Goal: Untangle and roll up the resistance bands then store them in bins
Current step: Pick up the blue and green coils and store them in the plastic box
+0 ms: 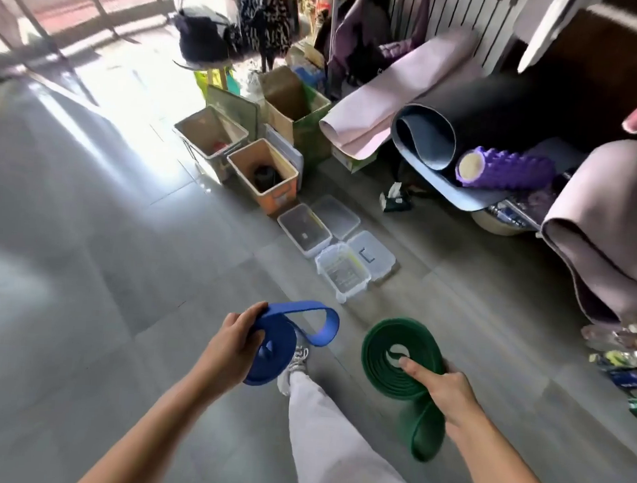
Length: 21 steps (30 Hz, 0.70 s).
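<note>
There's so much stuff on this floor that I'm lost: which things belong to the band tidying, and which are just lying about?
Part of the job: blue band in the left hand; green band in the right hand; clear bins.
Just lying about: rolled mats, purple foam roller, tissue pack.

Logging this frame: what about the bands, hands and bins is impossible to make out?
Head view only:
- Fingers of the left hand: hidden behind the rolled blue band.
- Hanging tail of the green band: motion-blurred.
- Fingers of the right hand: hidden under that roll.
- Dark object in the orange bin: too small and shadowed.
- Packets on the floor: blurred, cut off by the right edge.
</note>
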### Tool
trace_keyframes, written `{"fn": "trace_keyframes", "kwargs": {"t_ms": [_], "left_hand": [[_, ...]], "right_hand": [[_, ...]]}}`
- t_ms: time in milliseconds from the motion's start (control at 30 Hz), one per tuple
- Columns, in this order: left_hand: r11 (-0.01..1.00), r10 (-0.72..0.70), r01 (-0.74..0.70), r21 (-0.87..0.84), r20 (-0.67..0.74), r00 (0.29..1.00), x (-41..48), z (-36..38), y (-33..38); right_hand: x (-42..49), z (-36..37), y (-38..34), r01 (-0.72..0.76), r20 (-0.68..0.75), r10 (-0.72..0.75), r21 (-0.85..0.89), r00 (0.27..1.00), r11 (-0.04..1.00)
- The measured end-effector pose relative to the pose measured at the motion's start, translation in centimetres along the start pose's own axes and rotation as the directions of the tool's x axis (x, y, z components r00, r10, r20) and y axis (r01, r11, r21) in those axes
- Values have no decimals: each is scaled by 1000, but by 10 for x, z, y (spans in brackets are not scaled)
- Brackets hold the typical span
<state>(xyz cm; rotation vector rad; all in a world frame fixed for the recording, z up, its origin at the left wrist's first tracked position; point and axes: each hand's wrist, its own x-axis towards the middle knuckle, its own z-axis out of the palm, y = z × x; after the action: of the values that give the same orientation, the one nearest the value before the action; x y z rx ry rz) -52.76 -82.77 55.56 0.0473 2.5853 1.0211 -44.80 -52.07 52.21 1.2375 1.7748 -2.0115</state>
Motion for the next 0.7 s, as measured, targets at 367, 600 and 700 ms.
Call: {"fn": "trace_keyframes", "kwargs": {"t_ms": [367,600,700], "left_hand": [[994,75,-83,69,103,992,246,-120,-5],[979,95,-129,157,205,974,366,-166,2],[969,129,-179,170,270,954,416,-168,10]], "right_hand": [[158,153,-103,-47,-248,86,161,965,986],[210,206,-170,-30,-330,74,134,941,990],[224,220,-176,-25,-376,69,119,924,993]]}}
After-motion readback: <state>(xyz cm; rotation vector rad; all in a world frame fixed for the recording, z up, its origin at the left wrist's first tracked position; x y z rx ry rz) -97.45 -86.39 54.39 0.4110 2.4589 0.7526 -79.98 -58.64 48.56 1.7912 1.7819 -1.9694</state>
